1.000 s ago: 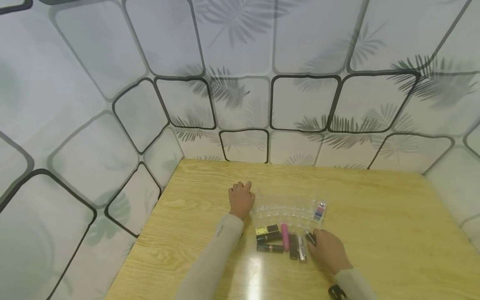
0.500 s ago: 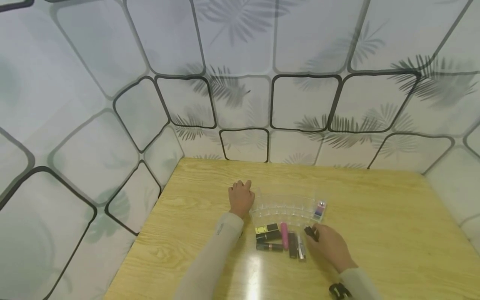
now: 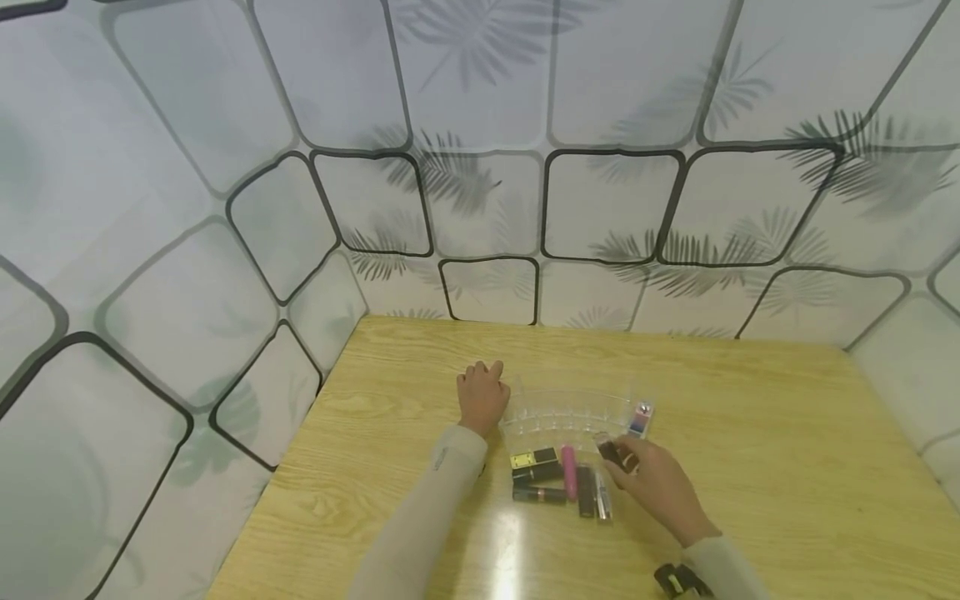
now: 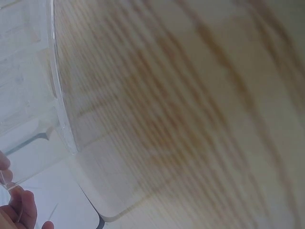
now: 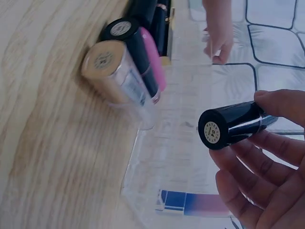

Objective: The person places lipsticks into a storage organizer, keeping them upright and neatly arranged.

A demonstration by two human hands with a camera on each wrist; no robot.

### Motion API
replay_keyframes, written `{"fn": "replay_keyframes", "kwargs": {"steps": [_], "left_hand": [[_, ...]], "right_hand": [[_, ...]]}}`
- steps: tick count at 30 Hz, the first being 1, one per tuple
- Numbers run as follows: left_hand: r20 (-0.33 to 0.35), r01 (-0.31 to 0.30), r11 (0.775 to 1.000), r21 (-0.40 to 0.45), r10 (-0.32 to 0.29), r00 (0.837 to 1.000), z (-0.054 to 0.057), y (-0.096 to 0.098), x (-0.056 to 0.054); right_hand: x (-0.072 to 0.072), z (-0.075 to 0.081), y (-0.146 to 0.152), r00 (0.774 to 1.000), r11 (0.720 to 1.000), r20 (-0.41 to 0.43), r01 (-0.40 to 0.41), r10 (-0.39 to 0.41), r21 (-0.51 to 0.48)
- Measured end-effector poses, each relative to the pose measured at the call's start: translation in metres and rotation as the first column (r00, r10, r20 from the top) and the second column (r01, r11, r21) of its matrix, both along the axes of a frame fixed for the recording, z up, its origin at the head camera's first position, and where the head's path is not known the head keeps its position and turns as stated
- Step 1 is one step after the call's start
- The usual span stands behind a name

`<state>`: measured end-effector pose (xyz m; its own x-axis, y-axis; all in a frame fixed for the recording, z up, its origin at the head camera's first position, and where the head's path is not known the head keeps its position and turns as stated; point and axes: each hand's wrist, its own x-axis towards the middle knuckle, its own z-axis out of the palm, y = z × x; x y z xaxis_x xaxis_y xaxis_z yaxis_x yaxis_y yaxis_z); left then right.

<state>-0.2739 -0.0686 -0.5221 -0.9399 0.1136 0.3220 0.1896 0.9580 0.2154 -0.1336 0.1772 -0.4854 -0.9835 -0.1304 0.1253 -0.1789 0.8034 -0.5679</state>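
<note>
My right hand [image 3: 663,483] pinches a dark lipstick tube [image 5: 236,125] between thumb and fingers. Its round end label faces the right wrist camera. In the head view the tube [image 3: 611,452] slants over the front right of a clear tiered lipstick organizer [image 3: 570,421]. At the organizer's back left corner, my left hand [image 3: 482,400] grips the edge; in the left wrist view its fingers [image 4: 27,210] lie on both sides of the clear wall. A tube with a blue-to-pink side [image 3: 641,419] occupies the organizer's right end.
Before the organizer lie a gold-and-black tube [image 3: 534,458], a black tube with a rose band [image 3: 540,495], a pink tube [image 3: 569,472], a black tube [image 3: 586,492] and a clear-sided beige tube [image 5: 107,64]. Patterned walls [image 3: 480,208] border the wooden table [image 3: 780,450].
My right hand has lifted the dark lipstick tube and carried it up and left, from beside the loose tubes to over the organizer's front. The left hand stays at its corner.
</note>
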Motion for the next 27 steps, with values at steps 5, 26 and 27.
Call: {"fn": "replay_keyframes", "kwargs": {"steps": [5, 26, 27], "left_hand": [[-0.022, 0.006, 1.000, 0.009, -0.006, 1.000, -0.002, 0.000, -0.001], [-0.040, 0.013, 1.000, 0.016, -0.012, 0.999, -0.002, -0.001, 0.000], [-0.038, 0.012, 1.000, 0.015, -0.012, 0.999, -0.002, -0.001, 0.001]], "right_hand": [[0.003, 0.004, -0.002, 0.999, 0.998, -0.041, -0.033, 0.030, -0.058], [-0.004, 0.003, 0.001, 0.860, 0.946, -0.444, -0.315, 0.251, -0.076], [-0.006, 0.003, 0.002, 0.859, 0.948, -0.448, -0.310, 0.248, -0.070]]}}
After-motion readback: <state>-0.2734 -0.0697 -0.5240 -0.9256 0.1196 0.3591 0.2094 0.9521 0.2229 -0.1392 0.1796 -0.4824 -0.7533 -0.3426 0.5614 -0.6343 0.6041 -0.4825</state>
